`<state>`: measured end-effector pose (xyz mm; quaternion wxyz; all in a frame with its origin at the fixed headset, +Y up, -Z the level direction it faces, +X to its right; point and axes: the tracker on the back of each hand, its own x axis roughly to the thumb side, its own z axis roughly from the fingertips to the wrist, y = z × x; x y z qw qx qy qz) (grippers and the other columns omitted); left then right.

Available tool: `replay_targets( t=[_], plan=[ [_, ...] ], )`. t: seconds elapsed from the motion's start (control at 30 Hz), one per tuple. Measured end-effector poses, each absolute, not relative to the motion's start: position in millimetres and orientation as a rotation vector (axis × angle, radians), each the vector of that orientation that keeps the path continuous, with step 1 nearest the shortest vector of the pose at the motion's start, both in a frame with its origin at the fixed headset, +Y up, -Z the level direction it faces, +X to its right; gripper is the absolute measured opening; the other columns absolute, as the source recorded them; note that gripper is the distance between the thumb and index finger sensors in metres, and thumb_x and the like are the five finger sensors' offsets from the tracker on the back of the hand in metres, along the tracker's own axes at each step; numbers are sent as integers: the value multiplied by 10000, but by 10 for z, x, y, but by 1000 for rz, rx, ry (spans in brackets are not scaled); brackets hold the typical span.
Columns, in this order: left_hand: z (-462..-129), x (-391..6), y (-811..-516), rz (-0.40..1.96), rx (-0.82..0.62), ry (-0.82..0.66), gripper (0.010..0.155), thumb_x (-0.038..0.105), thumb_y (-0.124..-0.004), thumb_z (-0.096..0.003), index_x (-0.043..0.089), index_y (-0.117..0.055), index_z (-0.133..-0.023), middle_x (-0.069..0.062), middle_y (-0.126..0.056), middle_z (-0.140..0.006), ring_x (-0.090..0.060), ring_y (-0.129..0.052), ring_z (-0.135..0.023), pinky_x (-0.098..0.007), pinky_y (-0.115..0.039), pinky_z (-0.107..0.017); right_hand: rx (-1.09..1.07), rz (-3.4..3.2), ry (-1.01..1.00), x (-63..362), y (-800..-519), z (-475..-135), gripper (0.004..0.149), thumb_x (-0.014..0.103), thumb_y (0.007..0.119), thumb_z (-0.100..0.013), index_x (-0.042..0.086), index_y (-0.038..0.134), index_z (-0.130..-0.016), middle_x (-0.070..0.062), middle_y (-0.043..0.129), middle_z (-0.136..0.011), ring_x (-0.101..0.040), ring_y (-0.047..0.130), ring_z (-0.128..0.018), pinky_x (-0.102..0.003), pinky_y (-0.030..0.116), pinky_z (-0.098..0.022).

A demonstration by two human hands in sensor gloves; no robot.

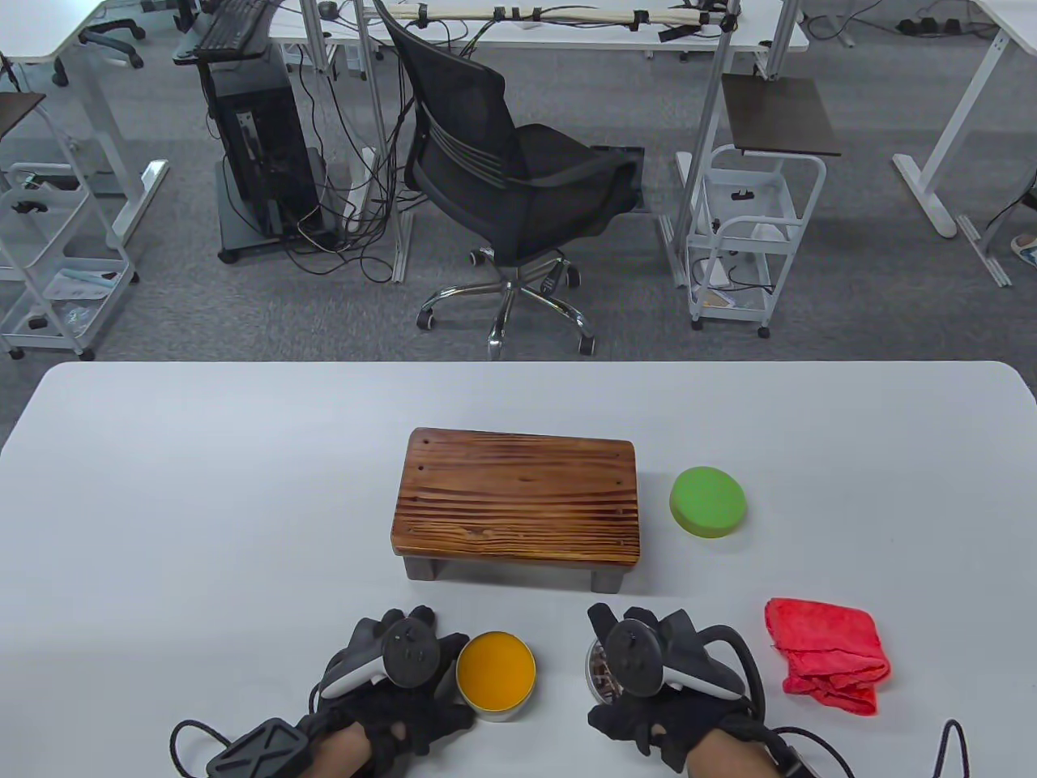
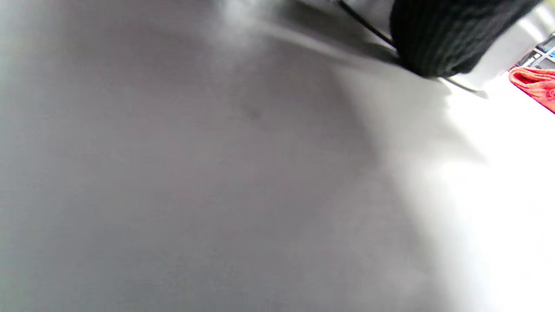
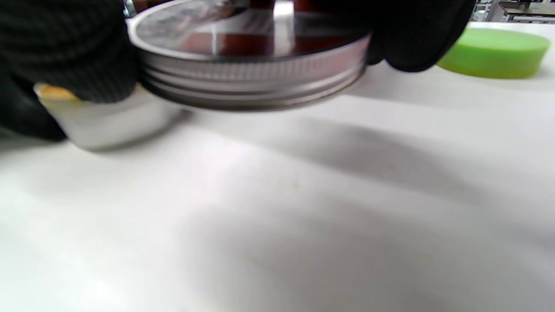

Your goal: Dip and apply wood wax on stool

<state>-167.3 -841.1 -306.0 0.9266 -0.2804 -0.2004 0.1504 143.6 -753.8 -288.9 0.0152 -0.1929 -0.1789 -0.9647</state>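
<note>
The wooden stool (image 1: 518, 502) stands at the middle of the table. The open wax tin (image 1: 495, 666), full of yellow wax, sits in front of it. My left hand (image 1: 405, 677) holds the tin at its left side. My right hand (image 1: 648, 673) grips the tin's metal lid (image 1: 598, 671) just right of the tin. In the right wrist view the lid (image 3: 251, 65) hangs a little above the table between my fingers (image 3: 416, 39), with the tin (image 3: 112, 123) behind it at left. A round green sponge (image 1: 709, 501) lies to the right of the stool.
A crumpled red cloth (image 1: 826, 655) lies right of my right hand and shows in the left wrist view (image 2: 535, 84). The green sponge also shows in the right wrist view (image 3: 494, 52). The white table (image 1: 202, 502) reaches far to the left. An office chair (image 1: 518, 186) stands beyond it.
</note>
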Motion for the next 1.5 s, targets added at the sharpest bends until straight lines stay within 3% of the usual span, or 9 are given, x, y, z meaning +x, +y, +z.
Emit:
replay_targets(
  t=[0.37, 0.7, 1.03, 1.13, 1.23, 1.33, 1.43, 1.5],
  plan=[
    [-3060, -1673, -8411, 308, -575, -411, 714, 653, -686, -621, 418, -213, -1102, -231, 163, -1131, -570, 167, -936, -819, -18, -561, -556, -2868, -659, 1606, -7972, -2861, 961, 687, 824, -441, 202, 328, -1106, -86, 427, -1078, -444, 570, -974, -566, 712, -677],
    [-3061, -1698, -8406, 310, -576, -405, 715, 652, -686, -622, 417, -212, -1104, -231, 163, -1131, -569, 166, -936, -820, -19, -561, -535, -2843, -744, 1609, -7985, -2862, 934, 668, 840, -457, 205, 353, -1107, -75, 423, -1087, -401, 562, -984, -502, 734, -696],
    [-3061, -1698, -8406, 310, -576, -405, 717, 653, -685, -621, 416, -210, -1104, -231, 163, -1131, -570, 166, -936, -820, -18, -560, -522, -2839, -797, 1612, -7966, -2845, 927, 651, 828, -484, 195, 316, -1107, -91, 372, -1097, -391, 529, -990, -505, 713, -714],
    [-3062, -1698, -8406, 310, -576, -405, 716, 653, -685, -621, 416, -212, -1104, -231, 164, -1130, -569, 167, -936, -820, -18, -560, -522, -2917, -793, 1683, -7842, -2863, 968, 663, 853, -480, 207, 303, -1134, -104, 393, -1120, -400, 571, -1001, -540, 723, -699],
    [-3062, -1700, -8406, 308, -578, -404, 713, 653, -681, -624, 417, -207, -1103, -229, 166, -1129, -567, 167, -936, -818, -16, -561, -456, -3043, -617, 1843, -7511, -2946, 1067, 706, 871, -436, 216, 283, -1179, -159, 365, -1163, -480, 583, -1001, -614, 719, -666],
    [-3063, -1703, -8405, 308, -578, -404, 714, 654, -681, -623, 418, -207, -1103, -230, 167, -1129, -569, 168, -935, -819, -16, -559, -315, -3136, -438, 2009, -7184, -3123, 1067, 713, 858, -434, 207, 298, -1188, -169, 390, -1166, -499, 597, -996, -635, 713, -657],
    [-3062, -1704, -8405, 308, -578, -404, 712, 653, -680, -624, 418, -208, -1103, -231, 166, -1129, -569, 168, -935, -820, -17, -558, -117, -3200, -323, 2186, -6895, -3490, 1049, 700, 848, -448, 209, 290, -1189, -174, 375, -1169, -504, 586, -1001, -638, 703, -661],
    [-3062, -1704, -8405, 308, -578, -404, 712, 652, -679, -626, 415, -207, -1103, -230, 165, -1128, -568, 168, -934, -819, -18, -558, -16, -3226, -354, 2272, -6831, -3747, 1056, 701, 844, -450, 218, 264, -1188, -178, 327, -1179, -522, 549, -1016, -648, 685, -668]
  ],
)
